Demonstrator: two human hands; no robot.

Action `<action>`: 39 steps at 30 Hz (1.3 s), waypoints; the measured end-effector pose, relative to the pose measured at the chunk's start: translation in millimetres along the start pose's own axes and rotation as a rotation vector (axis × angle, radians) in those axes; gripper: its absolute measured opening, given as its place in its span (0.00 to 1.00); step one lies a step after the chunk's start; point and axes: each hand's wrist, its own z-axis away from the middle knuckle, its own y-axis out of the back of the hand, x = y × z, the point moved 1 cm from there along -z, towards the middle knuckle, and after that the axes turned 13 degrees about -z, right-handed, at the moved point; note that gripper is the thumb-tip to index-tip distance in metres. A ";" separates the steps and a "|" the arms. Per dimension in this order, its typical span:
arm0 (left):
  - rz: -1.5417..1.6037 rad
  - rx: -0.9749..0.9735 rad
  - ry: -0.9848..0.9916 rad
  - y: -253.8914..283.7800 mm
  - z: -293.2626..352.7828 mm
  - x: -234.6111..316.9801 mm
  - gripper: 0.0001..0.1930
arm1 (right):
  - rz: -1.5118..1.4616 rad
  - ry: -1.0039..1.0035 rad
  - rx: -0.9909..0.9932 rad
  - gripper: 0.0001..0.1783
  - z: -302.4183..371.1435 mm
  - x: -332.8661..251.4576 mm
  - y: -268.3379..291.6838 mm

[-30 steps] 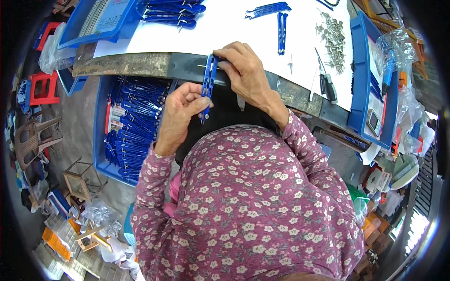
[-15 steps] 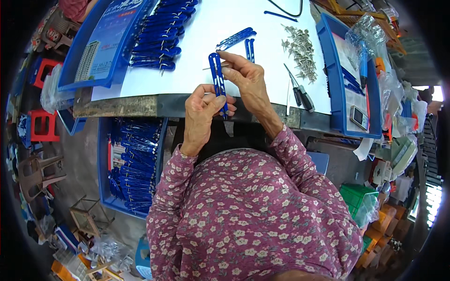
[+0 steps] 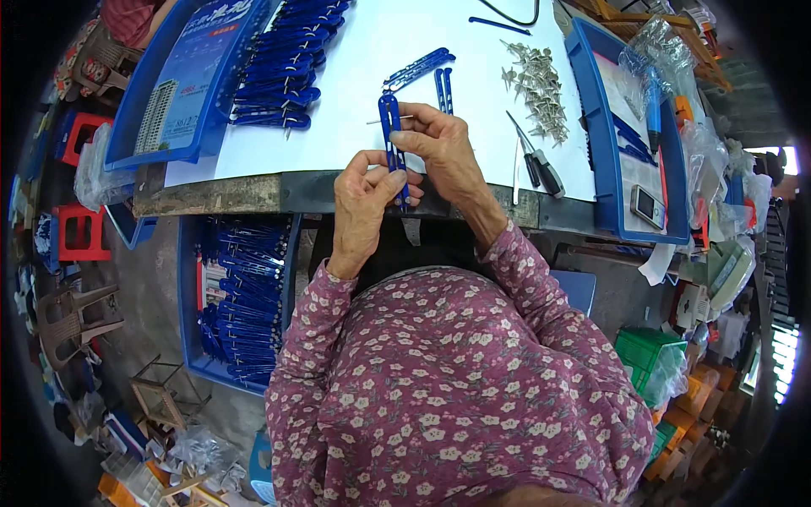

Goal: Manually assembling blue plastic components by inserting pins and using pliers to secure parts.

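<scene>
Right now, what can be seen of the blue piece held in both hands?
The blue piece is a long, narrow handle-like part, plastic by its look, with a rounded top end and slots along its length. It stands nearly upright above the near edge of the white worktable. The left hand pinches its lower end; the right hand grips its middle from the right side. A thin metal pin sticks out sideways near the top.

Glossy blue plastic clip (image 3: 390, 127) above a smooth white worktop (image 3: 355, 93) edged in rough worn wood; dull metal screws (image 3: 534, 84) to the clip's right.
</scene>
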 end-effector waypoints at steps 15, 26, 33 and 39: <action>-0.098 0.015 -0.024 -1.8 1.8 -6.7 0.10 | -0.015 -0.007 0.068 0.09 -0.8 5.4 -4.8; -0.011 -0.002 -0.006 -6.2 -3.5 -3.9 0.10 | -0.088 -0.065 0.072 0.13 -3.3 6.0 2.1; 0.012 -0.014 0.025 -2.3 -8.4 -7.5 0.10 | 0.145 0.037 0.084 0.11 -6.1 1.6 -0.5; 0.044 -0.025 0.017 -3.6 -9.1 -8.7 0.10 | 0.042 -0.146 0.091 0.14 -7.7 9.6 10.7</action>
